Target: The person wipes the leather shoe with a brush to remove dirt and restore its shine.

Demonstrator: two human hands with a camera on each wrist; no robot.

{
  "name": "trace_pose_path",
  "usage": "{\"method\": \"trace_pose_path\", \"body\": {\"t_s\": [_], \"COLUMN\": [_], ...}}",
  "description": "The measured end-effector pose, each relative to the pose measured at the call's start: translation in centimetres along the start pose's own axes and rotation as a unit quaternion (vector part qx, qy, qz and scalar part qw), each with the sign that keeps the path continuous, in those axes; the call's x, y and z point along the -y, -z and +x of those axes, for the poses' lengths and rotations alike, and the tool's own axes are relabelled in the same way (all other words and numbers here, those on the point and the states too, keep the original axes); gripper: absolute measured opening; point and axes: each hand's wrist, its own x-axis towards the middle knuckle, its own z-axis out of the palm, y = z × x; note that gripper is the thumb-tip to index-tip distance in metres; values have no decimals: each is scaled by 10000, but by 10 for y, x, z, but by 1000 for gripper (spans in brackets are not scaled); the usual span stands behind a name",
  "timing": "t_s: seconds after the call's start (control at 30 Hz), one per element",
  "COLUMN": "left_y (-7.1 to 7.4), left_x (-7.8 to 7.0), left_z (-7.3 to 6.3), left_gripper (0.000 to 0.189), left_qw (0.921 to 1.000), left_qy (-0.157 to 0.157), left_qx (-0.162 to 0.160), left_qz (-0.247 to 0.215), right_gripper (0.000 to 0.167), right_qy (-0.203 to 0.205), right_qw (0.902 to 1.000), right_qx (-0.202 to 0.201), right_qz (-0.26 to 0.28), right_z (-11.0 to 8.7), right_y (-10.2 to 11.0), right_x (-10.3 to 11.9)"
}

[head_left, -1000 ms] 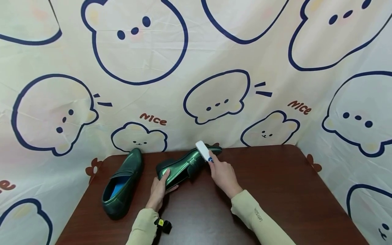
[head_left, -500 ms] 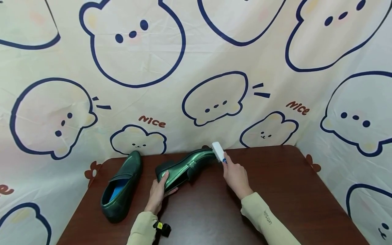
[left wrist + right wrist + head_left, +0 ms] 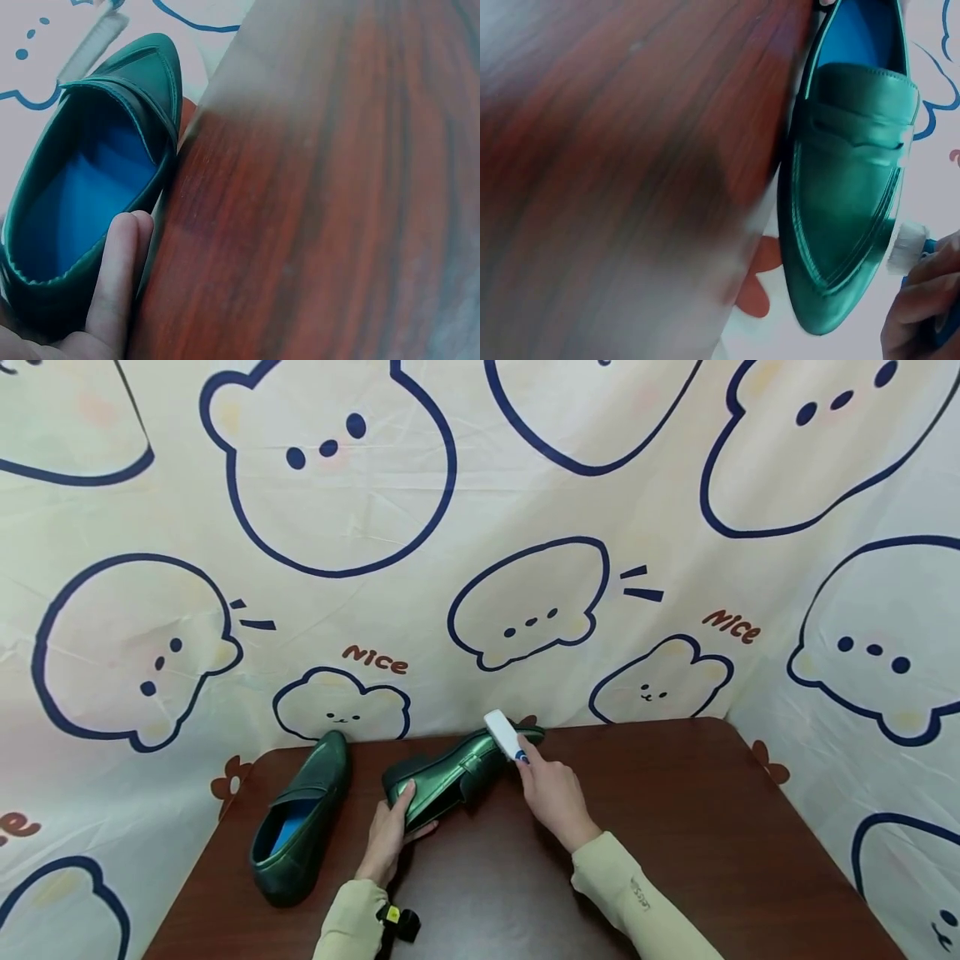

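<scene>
A shiny green loafer [image 3: 442,777] is tipped onto its side near the table's back edge, toe pointing right. My left hand [image 3: 390,835] grips its heel end, thumb on the upper side and fingers at the opening's rim. The left wrist view shows the blue insole [image 3: 82,195] and two fingertips [image 3: 124,232] against the shoe's side. With my right hand [image 3: 553,797] I hold a brush [image 3: 502,734], white-backed with a blue part at the fingers, over the front of the loafer. In the right wrist view its white bristles [image 3: 909,247] are by the shoe's side near the toe.
A matching green loafer [image 3: 300,827] stands upright on the left of the brown wooden table [image 3: 712,860], toe toward the back. A cloth with cartoon drawings [image 3: 405,610] hangs right behind the table edge and along both sides.
The brush in my right hand went right, out to the loafer's toe, then came back left along its side. My left hand and both shoes stay in place.
</scene>
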Motion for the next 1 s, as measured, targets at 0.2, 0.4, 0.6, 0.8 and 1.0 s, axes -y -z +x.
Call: {"method": "trace_pose_path", "body": {"t_s": [0.2, 0.4, 0.6, 0.8, 1.0], "left_y": [0, 1, 2, 2, 2], "left_x": [4, 3, 3, 3, 2], "left_z": [2, 3, 4, 4, 3], "left_gripper": [90, 87, 84, 85, 85], "left_qw": [10000, 10000, 9999, 9999, 9999], "left_qy": [29, -35, -14, -50, -59], "left_qx": [-38, 15, 63, 68, 93], "left_qz": [-12, -12, -76, -68, -69], "right_gripper": [49, 50, 49, 50, 50], "right_qy": [115, -180, -489, -448, -557], "right_qw": [9996, 9991, 9971, 9971, 9979], "right_qx": [-93, -107, -258, -380, -219], "right_qz": [-236, -355, -524, -487, 247], "right_z": [2, 0, -5, -6, -5], "right_y": [-9, -5, -2, -1, 1], "right_x": [3, -7, -23, -29, -15]}}
